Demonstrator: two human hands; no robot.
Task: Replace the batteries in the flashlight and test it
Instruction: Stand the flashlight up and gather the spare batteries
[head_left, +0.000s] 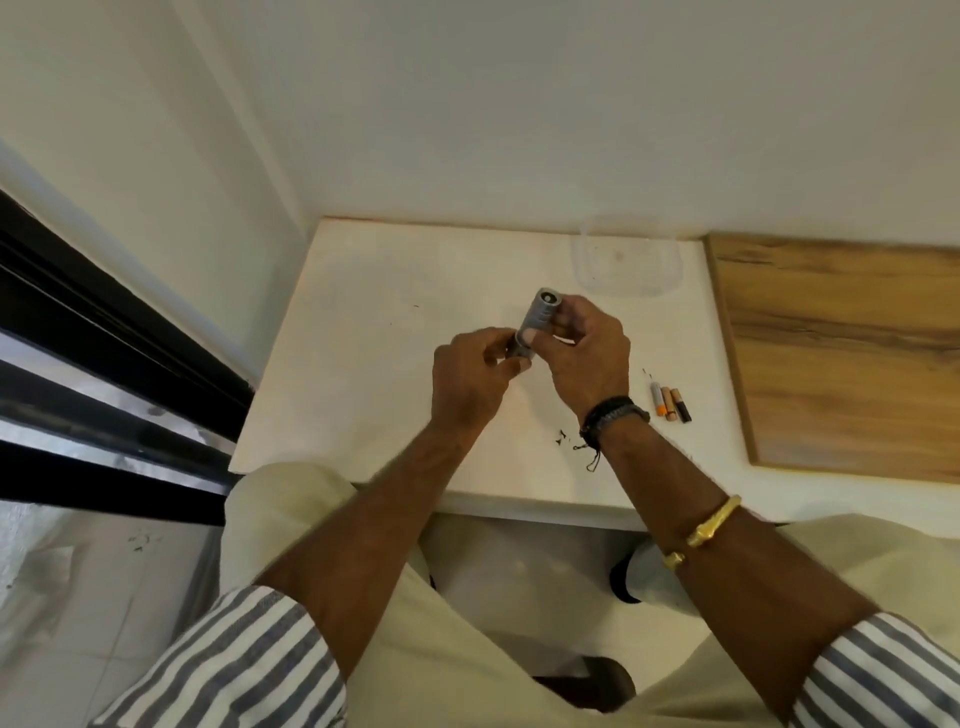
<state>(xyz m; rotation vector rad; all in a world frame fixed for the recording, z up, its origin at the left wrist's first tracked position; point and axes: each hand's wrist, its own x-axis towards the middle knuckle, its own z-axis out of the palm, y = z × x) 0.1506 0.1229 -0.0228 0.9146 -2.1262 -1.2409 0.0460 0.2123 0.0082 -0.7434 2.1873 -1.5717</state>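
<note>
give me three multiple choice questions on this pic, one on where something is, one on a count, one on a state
1. The loose batteries lie: A on the white table, beside the right wrist; B on the floor; C on the person's lap.
2. How many loose batteries are there? A one; B five; C three.
3. The flashlight is: A lying flat on the table; B gripped by the left hand and the right hand; C standing upright alone.

Answers: 1 A, they lie on the tabletop just right of the wrist. 2 C, three lie side by side. 3 B, fingers of both hands curl round its grey body.
</note>
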